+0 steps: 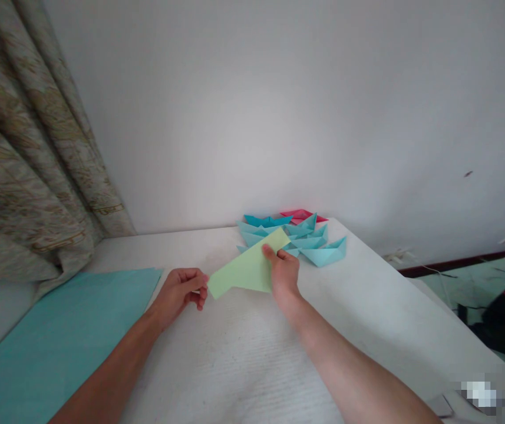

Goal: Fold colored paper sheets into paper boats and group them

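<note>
green folded paper (247,268) held above table (238,359) between both hands, spanning them. right hand (284,277) pinches it, thumb and fingers closed on upper edge, steadying it. left hand (179,294) fingers curled at its end, grip partly hidden. paper boats (294,238) grouped beyond, clear of hands; blue sheet (58,335) flat at left.

The pale green folded paper sheet (246,268) looks smooth and matt, as do the light blue origami paper boats (309,247) and the pinkish-red origami paper boat (300,215). The white tabletop covering (234,359) looks like finely ribbed matt cloth, and the flat teal paper sheet (58,347) is smooth. The beige patterned curtain (26,159) is woven fabric with a faint sheen, beside the matt white painted wall (279,106).
</note>
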A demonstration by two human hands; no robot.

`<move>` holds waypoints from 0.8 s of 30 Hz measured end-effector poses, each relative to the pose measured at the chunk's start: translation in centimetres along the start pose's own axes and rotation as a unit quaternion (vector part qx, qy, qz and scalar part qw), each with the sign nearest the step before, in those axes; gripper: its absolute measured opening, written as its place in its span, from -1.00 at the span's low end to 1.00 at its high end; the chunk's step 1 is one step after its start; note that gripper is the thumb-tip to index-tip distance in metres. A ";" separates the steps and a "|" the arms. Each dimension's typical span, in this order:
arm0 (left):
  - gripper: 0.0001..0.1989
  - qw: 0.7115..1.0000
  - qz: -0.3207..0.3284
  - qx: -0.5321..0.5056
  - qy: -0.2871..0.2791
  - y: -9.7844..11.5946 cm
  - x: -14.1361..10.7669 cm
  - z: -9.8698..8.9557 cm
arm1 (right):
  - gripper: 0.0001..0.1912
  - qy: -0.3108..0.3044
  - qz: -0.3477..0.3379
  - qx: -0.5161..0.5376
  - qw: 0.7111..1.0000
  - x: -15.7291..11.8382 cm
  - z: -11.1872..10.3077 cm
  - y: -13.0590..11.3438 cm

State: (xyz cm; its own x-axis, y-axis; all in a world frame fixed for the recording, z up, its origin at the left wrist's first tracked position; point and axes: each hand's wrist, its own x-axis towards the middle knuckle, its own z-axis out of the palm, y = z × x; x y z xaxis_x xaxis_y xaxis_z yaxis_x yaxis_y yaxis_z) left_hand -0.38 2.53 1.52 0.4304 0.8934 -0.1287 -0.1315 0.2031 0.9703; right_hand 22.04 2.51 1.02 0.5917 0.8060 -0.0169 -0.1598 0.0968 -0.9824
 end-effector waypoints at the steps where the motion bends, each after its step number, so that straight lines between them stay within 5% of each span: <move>1: -0.71 1.000 0.000 -0.025 0.002 0.0 0.0 -0.1 | -0.64 -0.031 0.028 0.016 0.999 -0.3 0.2 0.0; 6: -0.70 0.998 -0.032 -0.041 -0.045 0.2 -0.2 0.6 | -0.66 -0.205 0.088 0.034 0.974 -2.7 1.4 0.1; 11: -0.73 0.997 -0.025 0.024 -0.071 0.1 -0.5 1.6 | -0.66 -0.287 0.055 -0.011 0.956 -4.0 1.9 0.7; 17: -0.64 0.988 0.052 0.081 0.124 0.8 -0.2 1.6 | -0.12 -0.152 -0.184 -0.151 0.959 -4.2 1.8 1.1; 20: -0.62 0.984 0.059 0.077 0.147 1.0 -0.2 1.9 | -0.38 -0.151 -0.219 -0.168 0.949 -4.6 1.8 0.9; 22: -0.62 0.991 0.050 0.055 0.114 0.8 -0.3 2.1 | -0.69 -0.216 -0.180 -0.173 0.944 -5.0 1.9 0.8; 24: -0.65 0.995 0.054 0.045 0.068 0.5 -0.3 2.2 | -0.72 -0.296 -0.118 -0.147 0.936 -5.4 2.1 0.8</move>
State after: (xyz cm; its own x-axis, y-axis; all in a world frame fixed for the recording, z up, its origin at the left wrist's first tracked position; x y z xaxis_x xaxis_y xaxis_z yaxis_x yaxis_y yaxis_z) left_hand 1.41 1.42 2.49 0.2919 0.9555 -0.0438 -0.0865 0.0720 0.9937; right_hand 17.12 -0.53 0.75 0.0274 0.9734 0.2277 0.1955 0.2181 -0.9561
